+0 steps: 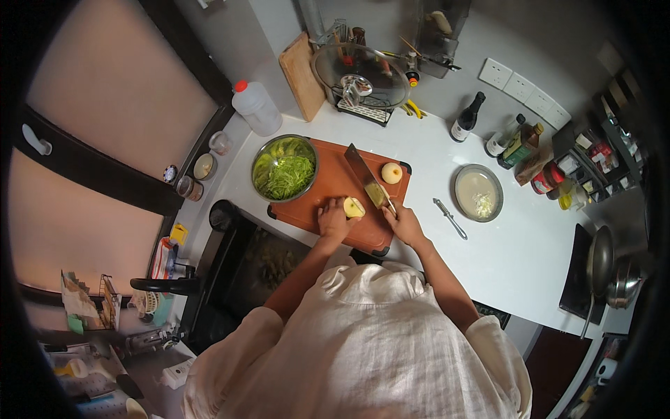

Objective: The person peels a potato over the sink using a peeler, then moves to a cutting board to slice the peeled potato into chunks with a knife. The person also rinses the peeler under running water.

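My left hand (333, 218) holds a cut piece of peeled pale fruit (354, 207), perhaps apple or pear, on the reddish-brown cutting board (335, 157). Its cut face points up and to the right. The fingers of my right hand (406, 225) wrap the handle of a cleaver (362, 168), whose broad blade slants away to the upper left above the board. Another pale piece (386, 193) shows partly beside the blade, mostly hidden. Near the board's far right corner sits a whole peeled fruit (391, 173). A steel bowl (257, 191) of shredded green vegetable overlaps the board's left end.
Right of the board lie a metal peeler (450, 218) and a round dish (457, 201) with cloudy liquid and pale shreds. Bottles (467, 118) line the back wall. A plastic jug (257, 110) and a wooden board (302, 78) stand behind; the dark sink (238, 262) is at left.
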The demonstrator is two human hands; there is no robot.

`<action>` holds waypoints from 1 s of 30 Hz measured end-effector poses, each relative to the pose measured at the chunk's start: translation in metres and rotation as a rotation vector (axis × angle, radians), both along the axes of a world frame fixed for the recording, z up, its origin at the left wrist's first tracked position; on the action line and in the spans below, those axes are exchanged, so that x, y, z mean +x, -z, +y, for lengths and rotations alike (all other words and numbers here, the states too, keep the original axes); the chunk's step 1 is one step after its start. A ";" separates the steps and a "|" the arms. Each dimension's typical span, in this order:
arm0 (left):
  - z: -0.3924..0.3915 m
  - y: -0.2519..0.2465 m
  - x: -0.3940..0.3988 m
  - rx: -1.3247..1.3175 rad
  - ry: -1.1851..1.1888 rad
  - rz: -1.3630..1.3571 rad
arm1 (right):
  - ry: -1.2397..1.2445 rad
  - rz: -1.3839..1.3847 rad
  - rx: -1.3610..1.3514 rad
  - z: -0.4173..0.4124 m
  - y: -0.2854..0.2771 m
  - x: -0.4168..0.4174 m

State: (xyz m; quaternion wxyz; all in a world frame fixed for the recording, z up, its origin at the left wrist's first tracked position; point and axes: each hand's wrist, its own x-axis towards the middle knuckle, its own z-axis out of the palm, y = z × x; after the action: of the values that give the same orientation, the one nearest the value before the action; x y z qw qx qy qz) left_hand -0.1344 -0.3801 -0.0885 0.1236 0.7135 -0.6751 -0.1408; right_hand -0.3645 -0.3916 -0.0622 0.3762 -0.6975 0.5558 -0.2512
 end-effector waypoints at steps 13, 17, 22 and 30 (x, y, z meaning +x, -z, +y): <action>-0.013 -0.031 -0.036 0.200 0.088 -0.077 | 0.179 0.092 0.012 0.030 -0.017 -0.019; -0.013 0.008 -0.043 0.088 -0.012 -0.057 | 0.154 0.106 0.012 0.042 -0.010 -0.023; -0.012 0.046 -0.019 0.434 -0.172 0.797 | 0.123 0.093 0.048 0.056 -0.013 -0.021; -0.002 0.031 -0.020 0.501 -0.197 0.918 | 0.005 0.177 0.080 0.056 -0.010 -0.013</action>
State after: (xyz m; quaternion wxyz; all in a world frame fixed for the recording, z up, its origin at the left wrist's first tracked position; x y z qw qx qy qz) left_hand -0.1541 -0.3817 -0.1198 0.2447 0.6462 -0.4269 -0.5833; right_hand -0.3774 -0.3356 -0.0526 0.3526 -0.6998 0.5983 -0.1670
